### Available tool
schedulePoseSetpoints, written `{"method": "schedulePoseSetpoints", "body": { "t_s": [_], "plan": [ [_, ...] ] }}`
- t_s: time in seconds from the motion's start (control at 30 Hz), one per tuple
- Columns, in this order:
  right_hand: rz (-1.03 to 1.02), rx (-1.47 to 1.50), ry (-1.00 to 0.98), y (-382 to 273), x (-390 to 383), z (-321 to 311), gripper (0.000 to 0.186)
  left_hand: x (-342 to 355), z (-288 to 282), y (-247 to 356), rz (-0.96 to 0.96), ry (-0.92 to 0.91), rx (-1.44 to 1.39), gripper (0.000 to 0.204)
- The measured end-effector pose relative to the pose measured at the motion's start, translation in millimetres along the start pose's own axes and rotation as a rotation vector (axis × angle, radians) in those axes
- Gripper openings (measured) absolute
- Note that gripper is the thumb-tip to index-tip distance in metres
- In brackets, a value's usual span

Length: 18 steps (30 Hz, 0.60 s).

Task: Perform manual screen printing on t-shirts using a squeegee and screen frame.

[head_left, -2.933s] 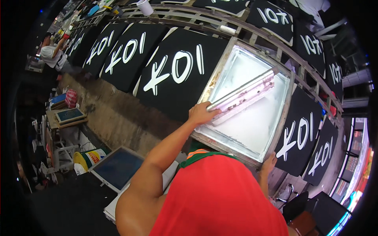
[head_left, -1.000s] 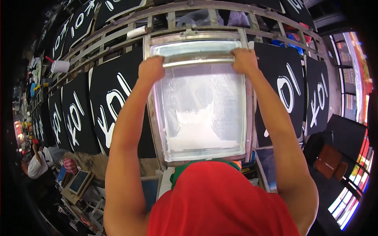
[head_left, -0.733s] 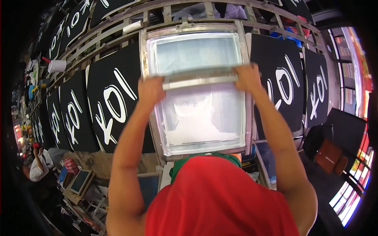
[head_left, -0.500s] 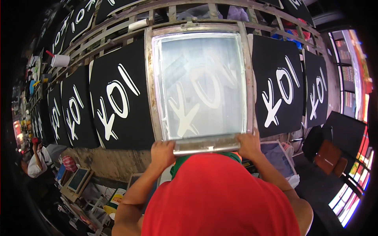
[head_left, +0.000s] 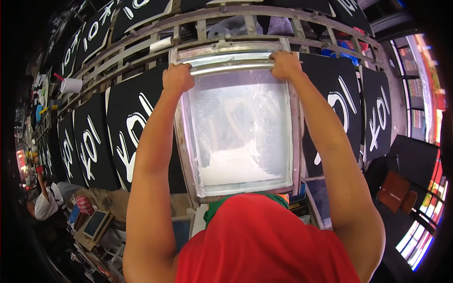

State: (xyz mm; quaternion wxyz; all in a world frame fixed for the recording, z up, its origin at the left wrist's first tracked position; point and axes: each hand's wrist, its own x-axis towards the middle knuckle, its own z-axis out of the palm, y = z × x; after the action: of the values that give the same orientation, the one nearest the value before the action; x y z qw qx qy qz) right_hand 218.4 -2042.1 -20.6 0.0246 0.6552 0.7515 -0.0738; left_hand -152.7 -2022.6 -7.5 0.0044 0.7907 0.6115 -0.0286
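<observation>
Both of my hands grip a long squeegee (head_left: 231, 68) that lies across the far end of a framed printing screen (head_left: 298, 141). My left hand (head_left: 178, 78) is closed round its left end, and my right hand (head_left: 286, 65) round its right end. My arms stretch out over the screen's two sides. White ink (head_left: 236, 162) covers the near part of the mesh, thick and ragged at its upper edge. Faint pale letter shapes show through the mesh above it. Under my right arm lies a black panel (head_left: 351, 75) with white brush-style lettering.
More black lettered panels (head_left: 89, 139) line the bench to the left and right. Slatted rails (head_left: 226, 41) run behind, with a white cup (head_left: 71, 85) at the left. A brown chair (head_left: 395, 188) stands at the right. Another person (head_left: 45, 207) is at the far left.
My hands have moved the squeegee from the near end of the screen to its far end. White ink now coats the near mesh, and the lettering there is covered.
</observation>
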Motion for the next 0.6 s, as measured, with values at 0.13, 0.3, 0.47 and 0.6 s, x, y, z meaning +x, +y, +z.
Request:
{"method": "schedulePoseSetpoints", "body": {
  "t_s": [0.13, 0.3, 0.47, 0.6],
  "plan": [
    [0.018, 0.045, -0.132, -17, -76, 7, 0.044, -79, -2, 9, 0.044, -0.063, -0.016, 0.038],
    [0.014, 0.092, -0.296, -50, -265, 25, 0.042, -261, 3, 44, 0.058, -0.251, -0.112, 0.031],
    [-0.063, 0.173, -0.281, -67, -398, 70, 0.041, -380, 2, 59, 0.047, -0.353, -0.203, 0.034],
    [0.074, 0.420, -0.290, -68, -374, 32, 0.050, -371, -12, 46, 0.088, -0.186, -0.449, 0.060]
  ]
}}
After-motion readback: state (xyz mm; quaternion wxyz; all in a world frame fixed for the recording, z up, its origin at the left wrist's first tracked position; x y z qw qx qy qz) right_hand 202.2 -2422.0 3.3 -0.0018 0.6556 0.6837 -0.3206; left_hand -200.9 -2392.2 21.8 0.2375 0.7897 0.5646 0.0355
